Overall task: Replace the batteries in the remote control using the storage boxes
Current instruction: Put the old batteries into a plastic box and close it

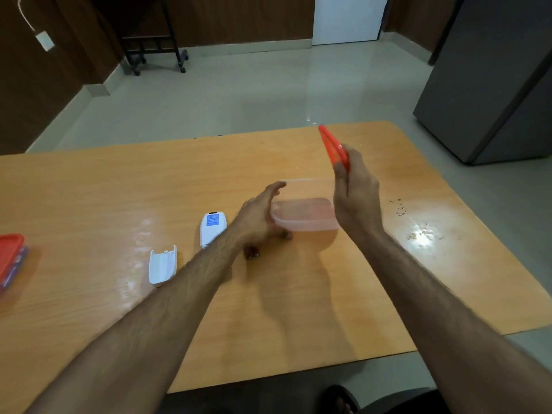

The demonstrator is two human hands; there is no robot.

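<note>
Remote control (212, 230), a white plastic handset lying back-up with a blue label showing, sits on the orange wood-grain table (89, 198), partly hidden at its near end by the left forearm. Its detached white plastic battery cover (162, 265) lies just to its left, apart from it. A clear plastic storage box (304, 213) stands open to the right of the remote, and nothing can be made out inside it. The left hand (260, 218) cups the box's left wall, fingers spread along the side and thumb near the rim. The right hand (355, 192) is closed on the box's orange-red plastic lid (331, 146), holding it on edge above the box's far right corner. A second storage box with a red lid (10, 256) rests closed at the table's left edge, well apart from the rest.
</note>
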